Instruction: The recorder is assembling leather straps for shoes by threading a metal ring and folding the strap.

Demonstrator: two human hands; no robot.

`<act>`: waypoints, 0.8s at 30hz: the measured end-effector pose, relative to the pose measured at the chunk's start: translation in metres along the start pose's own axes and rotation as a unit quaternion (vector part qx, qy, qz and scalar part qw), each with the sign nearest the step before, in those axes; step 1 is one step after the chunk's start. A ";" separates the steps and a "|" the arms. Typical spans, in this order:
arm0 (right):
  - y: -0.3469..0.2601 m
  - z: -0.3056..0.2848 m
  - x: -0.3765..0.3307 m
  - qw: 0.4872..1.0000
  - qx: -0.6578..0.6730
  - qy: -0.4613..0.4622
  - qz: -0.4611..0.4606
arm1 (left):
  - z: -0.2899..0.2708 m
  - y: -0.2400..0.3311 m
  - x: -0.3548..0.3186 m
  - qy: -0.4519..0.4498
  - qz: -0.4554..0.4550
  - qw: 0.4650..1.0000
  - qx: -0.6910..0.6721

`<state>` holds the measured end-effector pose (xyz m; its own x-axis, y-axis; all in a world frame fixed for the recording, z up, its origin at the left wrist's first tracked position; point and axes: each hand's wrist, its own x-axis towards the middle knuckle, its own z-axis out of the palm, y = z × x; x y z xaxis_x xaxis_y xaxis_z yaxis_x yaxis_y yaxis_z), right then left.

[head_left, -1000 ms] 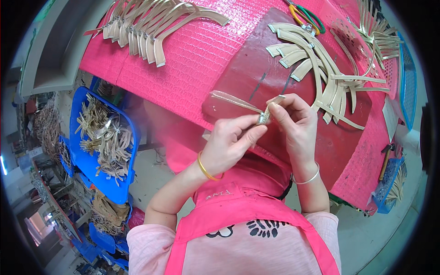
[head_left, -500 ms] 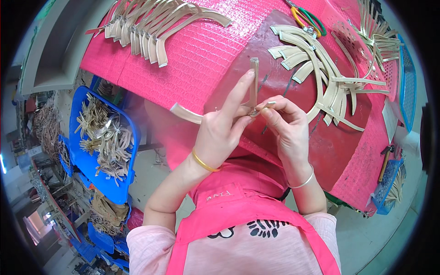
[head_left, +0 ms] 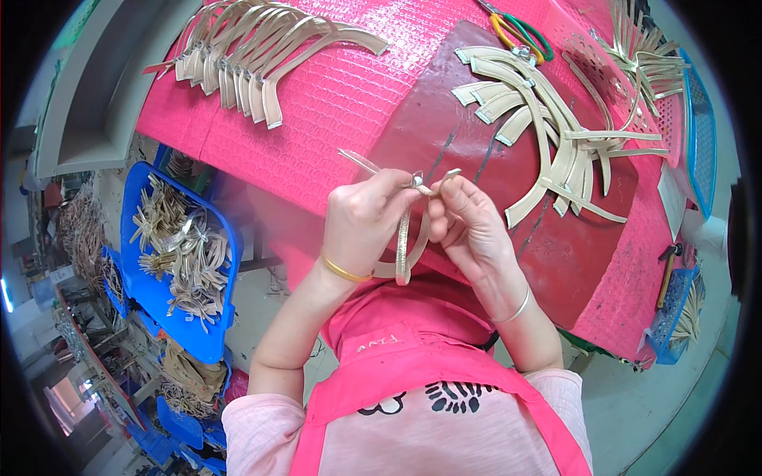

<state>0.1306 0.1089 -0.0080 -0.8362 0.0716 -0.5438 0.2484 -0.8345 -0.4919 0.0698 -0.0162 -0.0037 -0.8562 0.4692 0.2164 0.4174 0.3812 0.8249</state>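
Pinching a gold strap (head_left: 403, 250) beside its small silver-coloured buckle (head_left: 417, 181), the left hand (head_left: 357, 226) has its thumb and index finger pressed together. The right hand (head_left: 472, 226) grips a short end of the strap between thumb and index finger; its other fingers are loosely curled. The strap is suspended between both hands, with a loop hanging below them in front of the pink apron (head_left: 444, 361) and one end projecting past the left hand toward the upper left. A dark red mat (head_left: 556, 282) lies on the pink-covered surface (head_left: 317, 103). A fanned group of gold straps (head_left: 548, 119) rests on the mat, near yellow-and-green-handled scissors (head_left: 533, 41). A row of overlapping straps (head_left: 252, 99) occupies the upper left of the surface. Below the surface, at left, a blue bin (head_left: 208, 337) contains bundled straps (head_left: 194, 270).
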 end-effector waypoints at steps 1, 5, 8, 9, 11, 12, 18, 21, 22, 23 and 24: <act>0.000 0.000 0.000 1.000 0.000 0.000 -0.001 | 0.001 0.000 0.000 0.000 0.001 1.000 0.000; 0.000 -0.002 0.004 0.993 0.040 -0.097 0.062 | 0.004 0.000 -0.001 0.019 0.036 0.999 -0.004; 0.002 -0.002 0.006 0.993 0.044 -0.098 0.055 | 0.004 0.000 -0.003 0.017 0.040 0.999 0.013; 0.004 -0.001 0.005 0.998 0.015 -0.062 0.015 | 0.004 0.000 -0.003 0.017 0.037 0.999 0.016; 0.008 0.003 0.005 0.999 -0.014 -0.027 -0.025 | 0.004 0.001 -0.004 0.020 0.051 0.998 0.021; 0.011 0.004 0.006 0.996 -0.046 -0.002 -0.070 | 0.005 0.001 -0.004 0.023 0.065 0.997 0.026; -0.017 0.006 0.018 0.968 -0.231 -0.077 -0.063 | -0.005 -0.004 0.002 0.001 0.164 0.983 0.080; -0.035 0.013 0.032 0.952 -0.273 -0.140 -0.011 | -0.009 -0.007 0.003 -0.033 0.214 0.971 0.100; -0.034 0.017 0.043 0.949 -0.288 -0.127 -0.017 | -0.009 -0.007 0.002 -0.024 0.204 0.974 0.093; -0.032 0.019 0.053 0.946 -0.303 -0.115 -0.025 | -0.008 -0.009 0.002 -0.015 0.194 0.977 0.086; -0.028 0.022 0.057 0.946 -0.303 -0.116 -0.027 | -0.007 -0.016 -0.001 -0.007 0.148 0.988 0.046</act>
<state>0.0649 0.1242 -0.0102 -0.9230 -0.0757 -0.3774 0.3781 -0.3619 -0.8521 0.0621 -0.0282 -0.0135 -0.6887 0.5820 0.4323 0.6746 0.2960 0.6763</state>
